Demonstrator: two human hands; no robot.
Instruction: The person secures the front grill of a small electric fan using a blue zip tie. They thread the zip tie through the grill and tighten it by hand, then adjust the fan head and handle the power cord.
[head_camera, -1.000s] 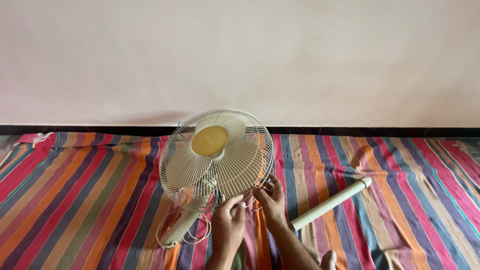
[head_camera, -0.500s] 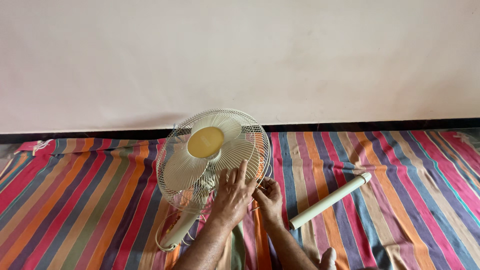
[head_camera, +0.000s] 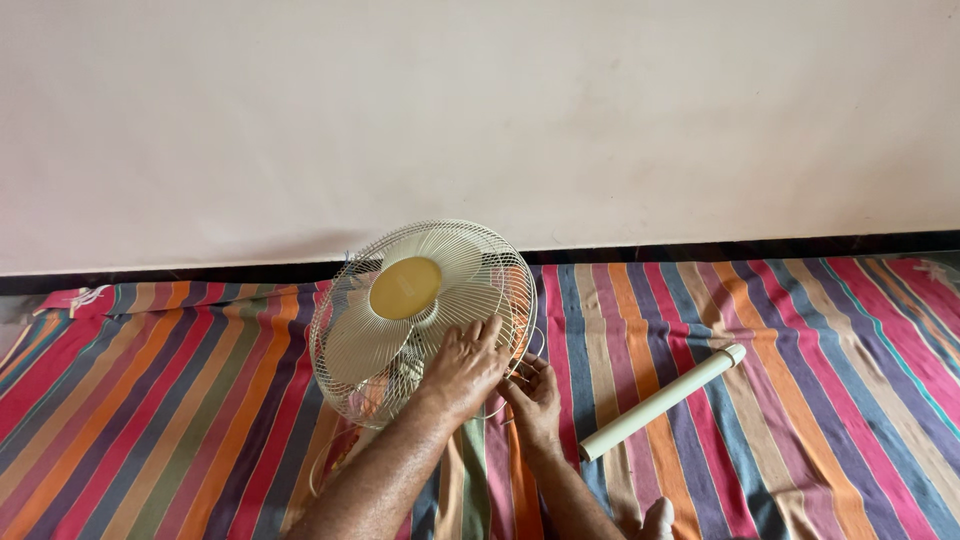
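Observation:
A cream fan head with a round wire guard (head_camera: 400, 300) and a yellow centre cap (head_camera: 405, 288) stands tilted on the striped cloth (head_camera: 160, 400). My left hand (head_camera: 462, 367) lies flat on the lower right of the guard's front, fingers spread. My right hand (head_camera: 533, 398) is at the guard's lower right rim, fingers curled at the wires; what it grips is hidden. The fan's cream neck and a thin wire (head_camera: 330, 465) show below the guard.
A cream tube (head_camera: 662, 402) lies diagonally on the cloth to the right of my hands. A pale wall with a dark skirting strip (head_camera: 750, 247) runs behind. A toe (head_camera: 655, 520) shows at the bottom edge.
My left hand has gone up from the guard's lower rim onto its front face. The fan head has turned slightly, and my view has shifted a little to the right.

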